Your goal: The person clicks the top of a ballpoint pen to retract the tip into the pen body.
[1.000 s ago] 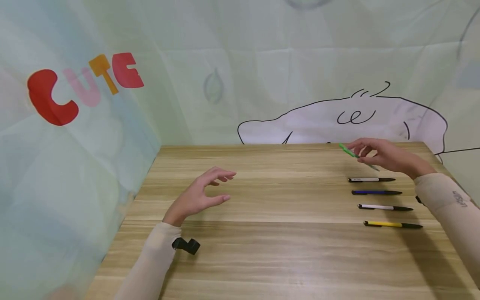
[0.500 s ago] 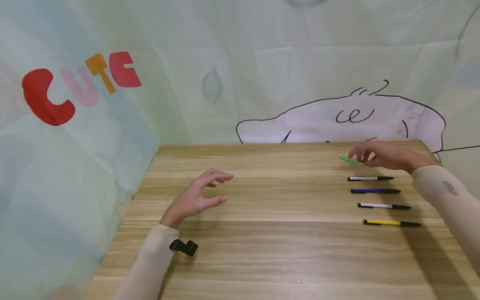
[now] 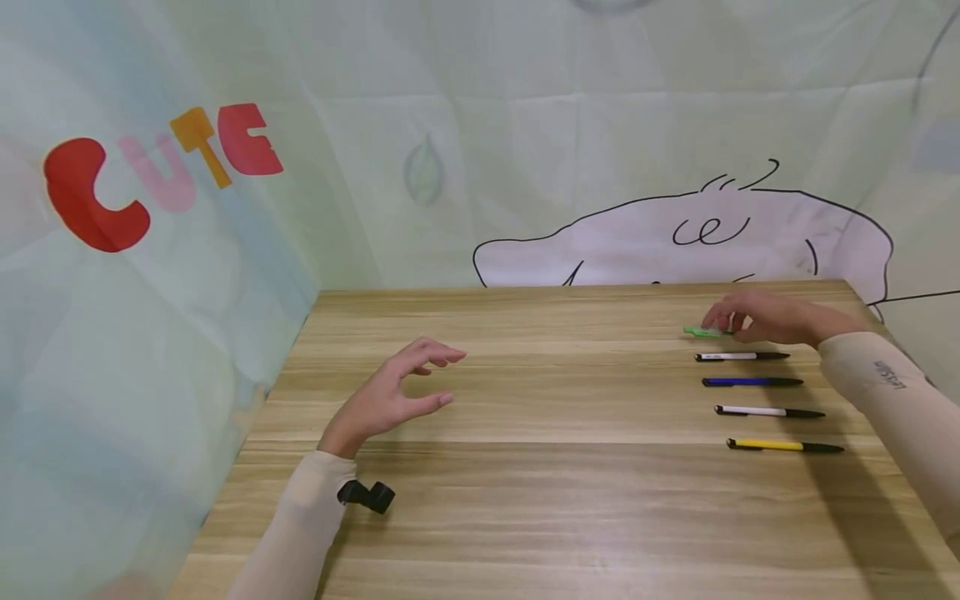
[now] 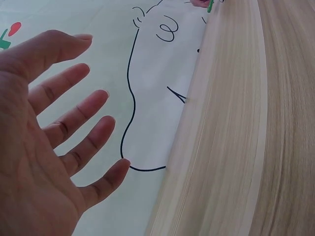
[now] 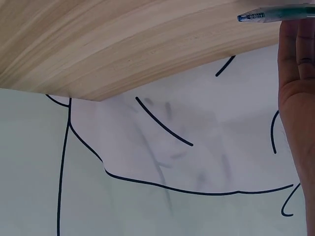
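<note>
Head: right hand (image 3: 768,318) pinches the green pen (image 3: 701,332) between thumb and fingers, low at the far right of the worktop (image 3: 540,508). Can't tell if the pen touches wood. Just nearer the person, four pens lie in a column, roughly parallel, dark ends right: farther white pen (image 3: 738,357), blue pen (image 3: 750,382), nearer white pen (image 3: 765,412), yellow pen (image 3: 780,446). Left hand (image 3: 386,396) is well apart on the left, above the wood, fingers relaxed, thumb apart. Black device (image 3: 367,497) at that wrist. Printed backdrop (image 3: 517,125) behind, "CUTE" lettering on the left side.

Left wrist: left fingers spread, palm partly in view. Green pen and a bit of the right hand at the top edge, small.

Right wrist: clear tip end of the green pen sticks out past the right fingers; thumb hidden. Worktop edge and backdrop drawing behind.
</note>
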`<state>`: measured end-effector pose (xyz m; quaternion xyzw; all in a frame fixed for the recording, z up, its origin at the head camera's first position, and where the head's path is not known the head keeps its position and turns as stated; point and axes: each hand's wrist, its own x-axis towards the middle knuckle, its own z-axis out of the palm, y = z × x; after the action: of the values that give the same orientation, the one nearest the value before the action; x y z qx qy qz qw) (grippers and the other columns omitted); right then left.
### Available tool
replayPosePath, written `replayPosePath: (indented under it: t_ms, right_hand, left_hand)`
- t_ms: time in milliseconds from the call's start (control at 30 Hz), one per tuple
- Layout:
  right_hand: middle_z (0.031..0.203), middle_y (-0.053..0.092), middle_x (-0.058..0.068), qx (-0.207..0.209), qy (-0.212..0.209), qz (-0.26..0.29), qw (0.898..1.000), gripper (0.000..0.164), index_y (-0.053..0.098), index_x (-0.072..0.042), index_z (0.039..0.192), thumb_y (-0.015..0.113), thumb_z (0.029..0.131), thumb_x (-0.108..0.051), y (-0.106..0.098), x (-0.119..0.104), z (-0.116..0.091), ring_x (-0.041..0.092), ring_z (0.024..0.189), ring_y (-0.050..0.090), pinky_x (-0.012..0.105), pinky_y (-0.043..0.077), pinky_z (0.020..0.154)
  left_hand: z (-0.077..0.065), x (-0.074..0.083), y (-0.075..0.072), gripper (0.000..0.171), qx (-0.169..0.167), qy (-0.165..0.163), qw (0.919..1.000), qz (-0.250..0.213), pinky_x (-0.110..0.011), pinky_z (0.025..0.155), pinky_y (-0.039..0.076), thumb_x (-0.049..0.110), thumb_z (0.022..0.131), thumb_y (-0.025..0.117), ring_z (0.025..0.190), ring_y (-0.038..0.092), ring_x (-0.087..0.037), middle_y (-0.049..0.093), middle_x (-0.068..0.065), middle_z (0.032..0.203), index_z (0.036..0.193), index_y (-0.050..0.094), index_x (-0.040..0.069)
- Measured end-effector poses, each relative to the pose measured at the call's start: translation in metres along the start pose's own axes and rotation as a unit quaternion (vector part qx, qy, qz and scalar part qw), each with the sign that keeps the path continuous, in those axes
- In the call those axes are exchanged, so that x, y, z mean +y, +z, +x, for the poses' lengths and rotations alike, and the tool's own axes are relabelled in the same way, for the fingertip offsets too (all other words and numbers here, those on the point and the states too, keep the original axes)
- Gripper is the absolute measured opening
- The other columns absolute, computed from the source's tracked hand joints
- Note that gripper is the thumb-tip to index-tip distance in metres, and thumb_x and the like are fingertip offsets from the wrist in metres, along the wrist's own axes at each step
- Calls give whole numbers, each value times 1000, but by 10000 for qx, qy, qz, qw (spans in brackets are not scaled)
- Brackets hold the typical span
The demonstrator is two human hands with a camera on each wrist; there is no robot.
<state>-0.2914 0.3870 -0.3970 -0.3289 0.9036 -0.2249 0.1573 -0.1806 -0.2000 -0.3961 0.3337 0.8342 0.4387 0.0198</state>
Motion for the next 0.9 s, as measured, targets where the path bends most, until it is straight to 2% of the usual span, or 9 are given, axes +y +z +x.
replayPosePath:
  t_ms: [167,300,400,567,767,900]
  right_hand:
    - [105,66,-2,-51,211,-53,9997,37,72,-18,113,71,87,7,6,6,0,19,95,61,32,54,82]
    - [101,66,-2,-31,227,-98,9997,39,73,-17,114,72,84,8,9,9,0,16,94,63,34,55,81]
    - [99,66,-2,109,-16,-167,9998,37,73,-15,112,75,82,7,10,11,-1,15,90,64,33,57,79]
    - [100,66,-1,337,-292,-191,9988,34,73,-13,112,80,83,2,13,17,-3,15,89,64,31,58,76]
    - [111,67,0,292,388,199,9986,31,72,-17,118,79,88,-11,12,16,-8,19,100,64,31,57,82]
    - [117,67,2,371,635,323,9968,32,70,-15,123,77,91,-16,12,13,-13,20,105,62,31,56,87]
  left_hand:
    - [-1,0,0,53,-10,6,10000,25,-58,101,46,18,91,77,123,54,-21,57,2,135,141,58,22]
    - [0,0,0,53,-17,27,10000,-6,-59,100,46,18,91,77,123,54,-28,57,4,135,141,58,23]
    - [0,0,1,53,-19,28,10000,-40,-61,100,45,17,91,77,123,54,-33,57,6,134,140,58,25]
    - [0,0,1,53,-23,9,10000,-74,-62,100,45,17,91,77,123,54,-26,58,5,134,140,58,26]
    - [0,-3,1,53,-15,23,10000,-52,-61,100,46,17,91,77,121,54,-23,58,6,133,140,59,21]
    - [0,-4,1,53,-14,42,10000,-46,-61,100,46,16,91,77,122,54,-24,58,1,134,140,59,18]
